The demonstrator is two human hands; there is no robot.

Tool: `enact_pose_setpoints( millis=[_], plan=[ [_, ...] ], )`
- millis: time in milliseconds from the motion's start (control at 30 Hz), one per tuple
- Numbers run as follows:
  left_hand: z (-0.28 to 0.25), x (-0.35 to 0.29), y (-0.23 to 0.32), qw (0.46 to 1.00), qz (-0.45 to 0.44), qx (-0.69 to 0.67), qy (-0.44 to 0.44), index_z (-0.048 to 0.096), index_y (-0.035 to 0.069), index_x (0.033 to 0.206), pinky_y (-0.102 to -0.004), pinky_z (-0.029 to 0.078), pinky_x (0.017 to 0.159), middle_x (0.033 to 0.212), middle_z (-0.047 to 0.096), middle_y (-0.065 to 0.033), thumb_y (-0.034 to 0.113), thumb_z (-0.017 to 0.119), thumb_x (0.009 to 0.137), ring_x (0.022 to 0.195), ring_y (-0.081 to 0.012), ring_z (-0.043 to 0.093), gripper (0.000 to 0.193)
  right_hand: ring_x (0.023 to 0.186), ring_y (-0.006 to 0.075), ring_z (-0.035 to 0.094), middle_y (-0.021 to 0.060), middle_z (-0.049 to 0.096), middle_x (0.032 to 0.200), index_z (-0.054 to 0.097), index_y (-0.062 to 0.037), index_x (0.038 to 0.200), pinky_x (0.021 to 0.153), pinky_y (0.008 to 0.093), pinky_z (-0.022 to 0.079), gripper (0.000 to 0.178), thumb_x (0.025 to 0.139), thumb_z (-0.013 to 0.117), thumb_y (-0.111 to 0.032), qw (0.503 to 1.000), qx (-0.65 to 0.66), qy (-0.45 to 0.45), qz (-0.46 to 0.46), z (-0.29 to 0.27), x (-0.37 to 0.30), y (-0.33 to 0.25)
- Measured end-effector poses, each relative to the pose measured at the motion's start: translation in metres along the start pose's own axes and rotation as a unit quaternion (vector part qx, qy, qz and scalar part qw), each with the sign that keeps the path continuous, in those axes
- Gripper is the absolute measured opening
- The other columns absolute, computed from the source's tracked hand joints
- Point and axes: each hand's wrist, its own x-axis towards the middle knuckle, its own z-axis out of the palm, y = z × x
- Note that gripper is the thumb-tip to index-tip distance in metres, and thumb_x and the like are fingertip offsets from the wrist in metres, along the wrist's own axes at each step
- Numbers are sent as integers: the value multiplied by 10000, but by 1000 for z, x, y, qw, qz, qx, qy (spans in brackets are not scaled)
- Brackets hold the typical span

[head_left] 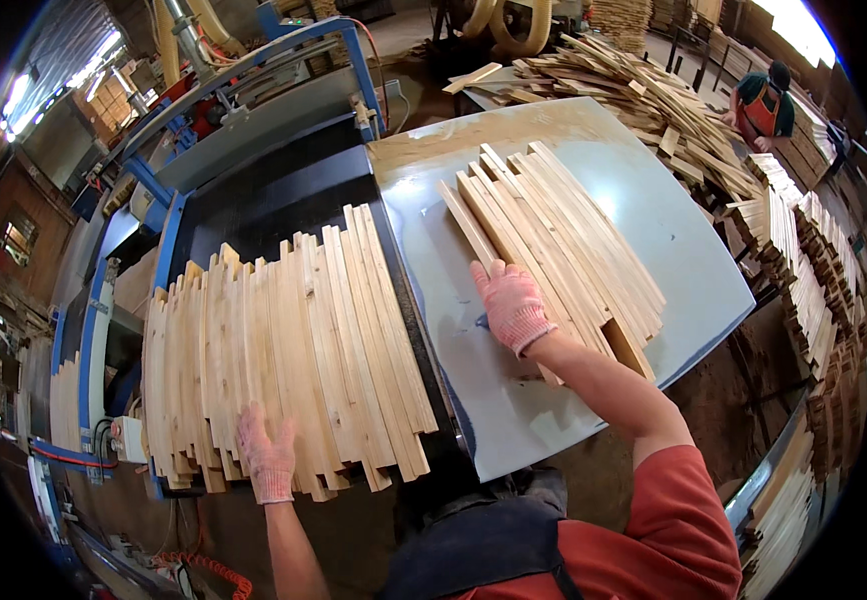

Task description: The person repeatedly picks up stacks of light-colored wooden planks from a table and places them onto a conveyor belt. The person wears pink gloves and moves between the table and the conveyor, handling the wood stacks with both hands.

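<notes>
My left hand (267,455), in a pinkish knit glove, lies with fingers spread on a wide row of pale wooden strips (283,350). These strips rest side by side on the black bed (283,195) of a blue-framed machine. My right hand (513,303), gloved the same way, rests at the left edge of a second stack of wooden strips (563,250) on a grey metal table (693,250). Its fingers are stretched out and touch the lower end of an outer strip (468,225), which stands slightly apart from the stack. My right thumb is hidden.
A blue machine frame (243,75) rises behind the black bed. Beyond the table lies a loose heap of wooden slats (633,100). Stacked strips (788,240) stand at the right, near another person (761,105) in an apron. A red coiled hose (215,570) hangs at lower left.
</notes>
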Motion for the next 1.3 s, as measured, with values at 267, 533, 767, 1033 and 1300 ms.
enact_pose_setpoints(
  millis=[267, 533, 767, 1033, 1300],
  plan=[
    [-23, 6, -91, 983, -62, -154, 84, 518, 26, 1557, -487, 347, 1272, 1628, 476, -229, 202, 811, 908, 1524, -390, 426, 733, 1250, 395, 663, 230, 685, 1344, 342, -89, 1661, 1060, 474, 537, 763, 958, 629, -163, 971, 231, -43, 41, 10, 42, -62],
    [-103, 7, -191, 981, -147, -22, 128, 416, -22, 1602, -504, 284, 1299, 1646, 432, -264, 291, 801, 916, 1552, -417, 369, 847, 1441, 338, 523, 141, 588, 1535, 479, -69, 1577, 1232, 476, 382, 562, 1050, 552, -249, 852, 522, -3, 27, 92, 56, -116],
    [-186, 62, -315, 926, -282, 179, 179, 267, -21, 1660, -513, 211, 1316, 1699, 346, -271, 518, 726, 911, 1584, -439, 302, 1031, 1430, 248, 532, 151, 531, 1607, 440, 31, 1606, 1156, 318, 448, 574, 1111, 577, -226, 724, 681, 65, 83, 102, 26, -105],
    [-206, 108, -367, 938, -228, 254, 69, 432, -6, 1557, -541, 278, 1260, 1623, 453, -245, 500, 745, 865, 1519, -418, 389, 913, 1380, 213, 562, 147, 614, 1512, 482, 66, 1568, 1169, 321, 423, 573, 1094, 617, -226, 689, 719, 67, 62, 87, 32, -109],
    [-210, 90, -390, 973, -150, 88, 155, 505, -8, 1517, -478, 418, 1159, 1510, 553, -240, 321, 730, 923, 1397, -369, 526, 715, 1520, 223, 444, 137, 491, 1647, 408, 26, 1630, 1249, 328, 326, 719, 1098, 618, -410, 648, 753, 40, 106, 48, 35, -134]
  ],
)
